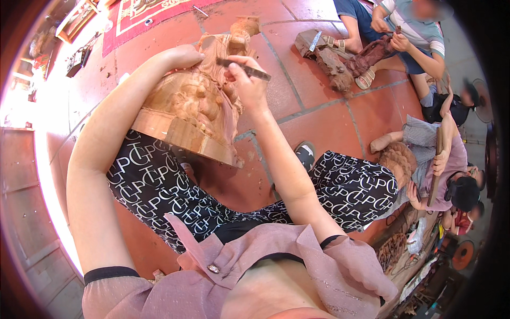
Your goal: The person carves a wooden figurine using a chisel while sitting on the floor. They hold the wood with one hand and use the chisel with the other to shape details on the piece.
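Note:
A pale carved wooden statue (186, 101) lies tilted across my left thigh, its flat base toward me and its narrow end pointing away. Bent around its left side, my left arm reaches the upper part, where my left hand (183, 57) grips the wood; some of its fingertips are hidden against the carving. My right hand (248, 85) is closed around a dark, flat, narrow tool (252, 70). The tool's left end meets or hovers just over the carved surface; I cannot tell which. Its exact kind is unclear.
At the upper right a seated person holds a dark reddish carving (366, 57) beside a wooden block (313, 45). More people sit along the right, near another carving (398, 159). A red mat (125, 26) lies at the upper left on the tiled floor (329, 127). A fan (463, 255) stands lower right.

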### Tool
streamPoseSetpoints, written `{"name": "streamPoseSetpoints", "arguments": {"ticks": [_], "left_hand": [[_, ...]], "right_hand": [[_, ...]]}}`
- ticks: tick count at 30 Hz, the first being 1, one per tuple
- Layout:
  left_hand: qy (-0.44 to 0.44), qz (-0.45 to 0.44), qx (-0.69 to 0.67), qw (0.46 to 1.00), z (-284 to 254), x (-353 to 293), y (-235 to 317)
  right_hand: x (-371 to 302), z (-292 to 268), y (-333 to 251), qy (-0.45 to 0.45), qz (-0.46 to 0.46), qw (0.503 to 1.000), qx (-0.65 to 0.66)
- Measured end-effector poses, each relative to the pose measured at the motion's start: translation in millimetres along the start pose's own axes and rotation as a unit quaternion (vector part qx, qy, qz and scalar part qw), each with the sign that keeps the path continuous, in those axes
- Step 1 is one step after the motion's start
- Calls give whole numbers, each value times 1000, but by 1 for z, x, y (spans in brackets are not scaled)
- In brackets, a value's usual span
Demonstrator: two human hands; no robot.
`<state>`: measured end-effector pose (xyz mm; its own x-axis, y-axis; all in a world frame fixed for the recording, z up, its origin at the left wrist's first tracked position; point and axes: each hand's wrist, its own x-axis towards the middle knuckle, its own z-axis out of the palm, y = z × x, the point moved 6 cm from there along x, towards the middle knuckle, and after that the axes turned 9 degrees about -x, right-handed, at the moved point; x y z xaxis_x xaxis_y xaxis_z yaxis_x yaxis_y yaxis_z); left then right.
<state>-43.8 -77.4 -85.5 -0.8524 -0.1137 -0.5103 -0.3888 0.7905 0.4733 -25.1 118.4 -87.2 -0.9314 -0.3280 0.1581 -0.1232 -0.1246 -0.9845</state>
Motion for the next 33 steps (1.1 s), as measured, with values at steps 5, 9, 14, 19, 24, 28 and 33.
{"name": "streamPoseSetpoints", "arguments": {"ticks": [5,9,14,19,24,28,33], "left_hand": [[-1,36,12,999,0,-5,10],[6,13,8,1000,-5,-16,16],[12,9,-10,1000,-3,-16,18],[8,4,-10,1000,-5,-16,21],[-4,3,-19,1000,-3,-17,20],[-26,-24,-19,999,-2,-19,20],[-34,-37,-36,998,-1,-20,15]], "right_hand": [[0,4,-7,37,-56,994,-83],[-13,22,-13,59,-196,967,-153],[-10,2,0,63,-77,991,-88],[8,-18,18,-12,84,992,95],[29,-21,20,-97,135,961,223],[49,-19,25,-153,133,945,257],[48,-13,32,-174,82,957,216]]}}
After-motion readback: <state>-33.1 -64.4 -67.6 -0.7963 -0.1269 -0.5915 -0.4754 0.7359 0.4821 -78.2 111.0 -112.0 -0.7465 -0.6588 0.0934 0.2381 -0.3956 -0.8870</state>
